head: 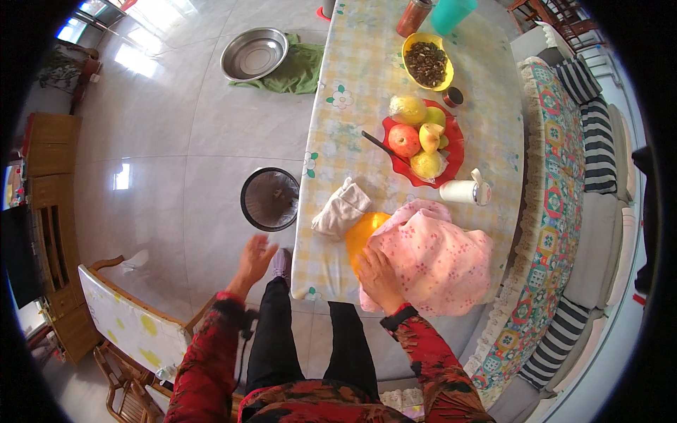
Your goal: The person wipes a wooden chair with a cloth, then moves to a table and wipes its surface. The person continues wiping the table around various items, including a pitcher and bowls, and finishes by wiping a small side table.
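My left hand [255, 261] hangs over the floor just left of the table, its fingers somewhat apart and nothing in it. The black-rimmed trash bin [270, 199] with a clear liner is close beyond it. My right hand [377, 276] rests at the table's near side, its fingertips over a smooth orange item [357, 240] and its palm beside a pink patterned cloth [436, 264]. Whether those fingers grip anything is unclear. The cloth covers part of the orange item, so its full shape is hidden. A crumpled whitish cloth [342, 210] lies against its far left edge.
Farther along the table [338, 137] are a white bottle [459, 191], a red fruit plate [456, 143] with a black-handled utensil [376, 141], and a yellow bowl [448, 74]. A metal basin [254, 55] lies on the floor. A sofa [597, 232] runs along the right.
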